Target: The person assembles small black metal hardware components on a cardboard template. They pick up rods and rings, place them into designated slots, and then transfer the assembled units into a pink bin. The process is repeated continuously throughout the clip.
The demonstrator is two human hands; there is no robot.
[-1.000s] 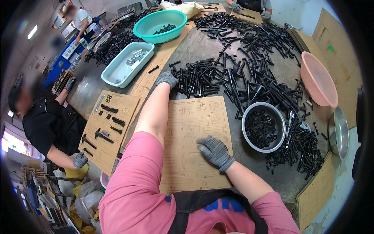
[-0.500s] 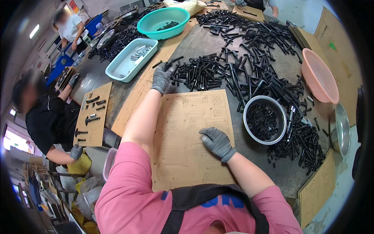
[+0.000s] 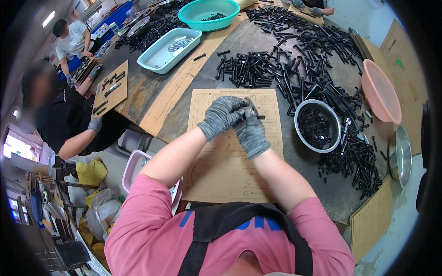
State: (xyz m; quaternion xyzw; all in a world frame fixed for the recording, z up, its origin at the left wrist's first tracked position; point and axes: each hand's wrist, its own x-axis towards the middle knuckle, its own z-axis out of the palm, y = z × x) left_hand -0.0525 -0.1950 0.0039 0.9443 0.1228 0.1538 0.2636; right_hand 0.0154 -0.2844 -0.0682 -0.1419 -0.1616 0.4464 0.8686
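Both my hands wear grey knit gloves and meet above the upper part of a brown cardboard sheet (image 3: 216, 179) printed with outline drawings of hardware. My left hand (image 3: 222, 117) is closed, its fingertips against those of my right hand (image 3: 252, 131), which is closed too. Between them they grip a black bolt (image 3: 261, 117); one end pokes out to the right, and the rest is hidden by the fingers. Just beyond the sheet lies a heap of black bolts (image 3: 251, 69). To its right stands a metal bowl (image 3: 298, 138) of black nuts or washers.
A pale blue tray (image 3: 152, 66) with silvery cylinders and a green basin (image 3: 186, 20) stand far left. Black bolts spread across the right side, near a pink basin (image 3: 378, 92) and a steel bowl (image 3: 404, 156). Co-workers handle a cardboard sheet (image 3: 115, 94) at left and another beyond.
My left hand has come back from the bolt heap to the sheet. My right hand has moved up to meet it, and both now hold a bolt. The view has shifted slightly.
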